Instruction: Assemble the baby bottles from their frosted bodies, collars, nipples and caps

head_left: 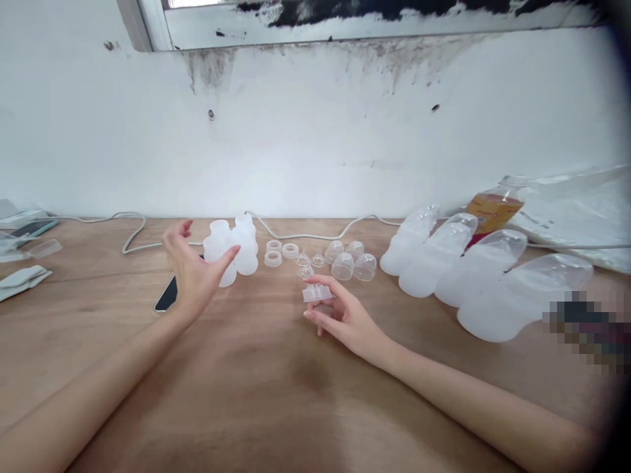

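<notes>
Between the fingers and thumb of my right hand is a clear bottle collar ring, held above the table, with what looks like a teat in it. My left hand has its thumb and fingers spread, holding nothing, in front of a cluster of frosted baby bottle bodies. Whether it touches one, I cannot tell. Loose collar rings lie in the middle. Beside them are clear teats, just behind my right hand. Several dome caps sit further right.
Capped frosted bottles stand in a row at right. Behind them are a labelled drink bottle and a plastic bag. A dark phone lies by my left wrist. A white cable runs along the wall; folded white cloth lies far left.
</notes>
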The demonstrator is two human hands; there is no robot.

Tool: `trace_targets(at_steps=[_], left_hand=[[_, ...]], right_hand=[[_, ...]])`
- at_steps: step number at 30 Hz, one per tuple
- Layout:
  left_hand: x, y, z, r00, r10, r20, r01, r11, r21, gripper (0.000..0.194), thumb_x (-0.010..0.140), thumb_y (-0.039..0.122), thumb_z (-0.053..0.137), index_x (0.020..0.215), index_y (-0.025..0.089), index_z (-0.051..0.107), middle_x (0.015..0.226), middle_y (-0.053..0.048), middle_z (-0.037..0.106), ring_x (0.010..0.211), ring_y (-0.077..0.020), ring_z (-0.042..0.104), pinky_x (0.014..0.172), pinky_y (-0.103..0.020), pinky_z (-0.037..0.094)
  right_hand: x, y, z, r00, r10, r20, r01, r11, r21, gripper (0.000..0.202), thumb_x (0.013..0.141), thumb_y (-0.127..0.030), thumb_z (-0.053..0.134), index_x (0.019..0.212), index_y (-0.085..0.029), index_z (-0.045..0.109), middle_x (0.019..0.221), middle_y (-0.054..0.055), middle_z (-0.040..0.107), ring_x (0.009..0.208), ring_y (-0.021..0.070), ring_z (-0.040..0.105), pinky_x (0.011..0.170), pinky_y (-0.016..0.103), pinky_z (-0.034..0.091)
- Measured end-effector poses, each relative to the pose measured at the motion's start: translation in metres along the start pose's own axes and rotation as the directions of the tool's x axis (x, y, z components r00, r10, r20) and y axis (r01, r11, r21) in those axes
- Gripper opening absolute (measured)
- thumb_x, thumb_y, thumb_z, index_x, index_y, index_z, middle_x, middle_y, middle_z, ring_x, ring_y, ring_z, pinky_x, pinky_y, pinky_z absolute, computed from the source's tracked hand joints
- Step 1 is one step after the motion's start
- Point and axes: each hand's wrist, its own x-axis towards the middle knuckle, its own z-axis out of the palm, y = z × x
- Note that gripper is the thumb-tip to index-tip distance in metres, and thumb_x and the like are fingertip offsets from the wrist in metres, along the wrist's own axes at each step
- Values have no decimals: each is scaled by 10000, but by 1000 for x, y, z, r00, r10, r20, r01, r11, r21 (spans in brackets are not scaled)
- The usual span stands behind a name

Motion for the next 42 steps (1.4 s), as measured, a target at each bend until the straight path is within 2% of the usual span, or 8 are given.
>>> trace_targets(at_steps=[7,11,16,20,23,27,30,42], left_hand=[[-19,-34,29,982,-168,84,164,985,47,618,574,369,667,1077,145,387,1017,-98,469,880,-245,525,742,-402,439],[-18,-33,26,993,-122,4,122,993,12,478,624,315,623,1012,136,408,930,-91,482,851,-251,522,686,-396,441],[-29,-4,12,978,200,-60,-205,974,-93,527,638,291,625,1077,146,371,1015,-104,431,961,-246,443,794,-403,416],[-48,22,6,797,551,245,-472,823,-315,445,722,170,571,1133,183,404,1027,-73,449,985,-186,472,851,-322,418],[-53,27,10,722,593,355,-440,791,-426,431,777,170,532,1180,174,381,1053,-79,453,998,-162,480,863,-277,417],[-51,21,19,829,461,316,-335,862,-380,451,728,252,602,1122,163,401,1025,-77,487,961,-182,494,818,-308,452],[-49,19,20,850,413,327,-292,886,-360,430,728,281,600,1100,170,415,1003,-72,487,929,-179,498,782,-310,465],[-48,26,4,650,535,540,-310,835,-455,397,757,283,518,1126,186,407,1075,-65,554,937,-180,544,778,-284,437]], right_hand=[[0,5,-4,998,-13,-55,21,988,151,238,853,-371,400,1017,-216,477,902,46,491,746,137,563,586,272,500],[0,7,-5,995,-53,-82,74,959,274,472,792,-286,532,1206,-310,307,964,30,470,875,167,564,688,311,499],[4,8,-8,991,60,-117,-15,934,357,325,736,-287,601,1030,-222,477,991,45,545,990,184,530,867,337,416],[5,8,-11,993,79,-89,-37,918,396,231,714,-299,627,899,-198,531,1035,40,560,982,171,529,885,324,393],[6,9,-10,989,104,-105,-47,896,442,246,692,-290,651,897,-200,549,1073,41,552,1001,168,512,838,293,412],[9,11,-9,988,105,-110,-31,848,529,193,729,-292,617,893,-207,560,1097,44,552,1029,170,498,771,260,420],[11,10,-10,991,81,-104,-11,837,548,165,756,-293,588,898,-211,565,1111,44,551,1069,164,470,771,245,413],[7,6,-7,992,-59,109,1,885,466,345,711,-143,617,1011,-238,476,1207,49,478,1005,152,515,884,349,399]])
